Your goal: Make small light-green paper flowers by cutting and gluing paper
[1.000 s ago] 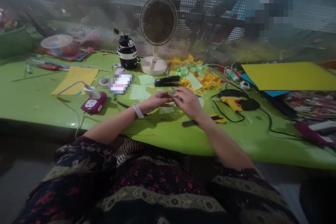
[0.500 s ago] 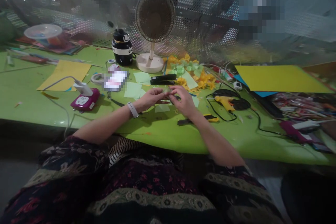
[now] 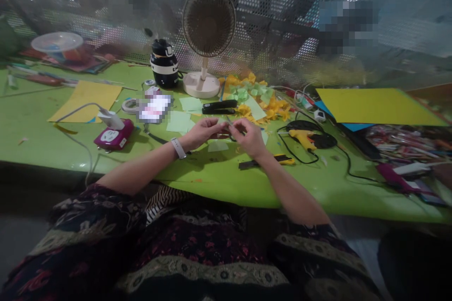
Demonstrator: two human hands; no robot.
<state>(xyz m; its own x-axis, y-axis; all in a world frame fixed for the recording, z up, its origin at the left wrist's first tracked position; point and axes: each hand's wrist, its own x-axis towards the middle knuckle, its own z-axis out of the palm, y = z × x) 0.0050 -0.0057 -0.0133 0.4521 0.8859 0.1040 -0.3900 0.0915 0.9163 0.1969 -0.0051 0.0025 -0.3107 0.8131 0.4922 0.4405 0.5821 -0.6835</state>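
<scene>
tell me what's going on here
Over a green table, a person's left hand seems to pinch a small pale green piece, while the right hand, close against it, seems to grip a dark tool, perhaps scissors. Beyond them lie a black stapler and a heap of orange and green pieces; a yellow glue gun rests to the right.

the table (image 3: pixel 208 190) is lime green, its near-middle paper slips (image 3: pixel 178 121) pale mint. at far centre, paper petals (image 3: pixel 278 108) glow orange-yellow; the stapler (image 3: pixel 219 107) is black. left, the adaptor (image 3: pixel 113 136) is magenta and white; right, the glue gun (image 3: pixel 301 138) is yellow. near, floral sleeves (image 3: pixel 97 218) are dark, the cloth (image 3: pixel 165 200) black-and-white striped.
</scene>
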